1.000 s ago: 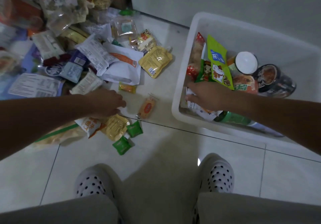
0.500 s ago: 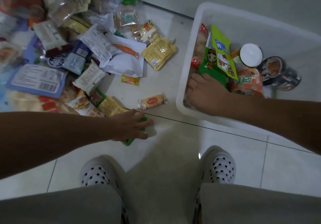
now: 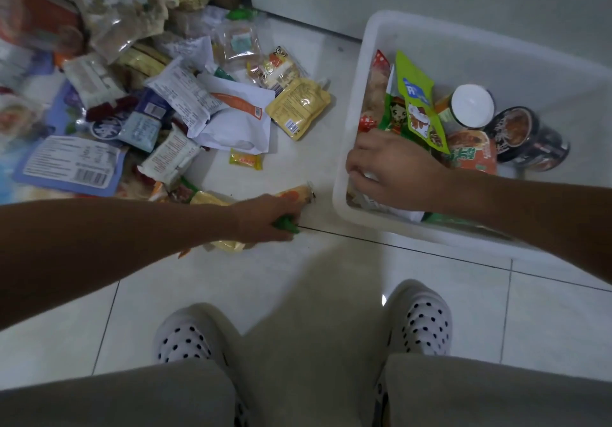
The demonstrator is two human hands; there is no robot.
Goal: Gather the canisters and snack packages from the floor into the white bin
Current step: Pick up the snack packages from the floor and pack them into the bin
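Reaching low over the tiled floor (image 3: 298, 281), the left hand (image 3: 265, 218) is closed on a small green packet (image 3: 285, 223), which shows between its fingers near the dark grout line. The same hand also touches a small orange snack bar (image 3: 296, 192) with its fingertips; I cannot tell if the bar is held or only pressed. Under the wrist a yellow packet (image 3: 228, 245) sticks out.

The right hand (image 3: 394, 168) is inside the near left corner of the white bin (image 3: 341, 168), palm down, with fingers bent over the packages there. Whether it holds something, I cannot tell, because the fingertips are hidden among the wrappers.

In the bin stand several things: a green pouch with a cartoon cat (image 3: 419, 102) leaning upright, a canister with a white lid (image 3: 472, 105), an orange noodle cup (image 3: 473, 155) and two dark canisters (image 3: 526, 138) lying on their side, close to each other.

To the left of the bin, the floor carries a big heap of snack packages (image 3: 132, 95). At its near edge lie a white pouch with an orange stripe (image 3: 235, 118), a yellow pouch (image 3: 298, 108) and a small yellow sachet (image 3: 246, 160) lying alone, apart from the others.

Below, two white perforated clogs (image 3: 420, 320) and grey trousers (image 3: 463, 393) of the person are visible.
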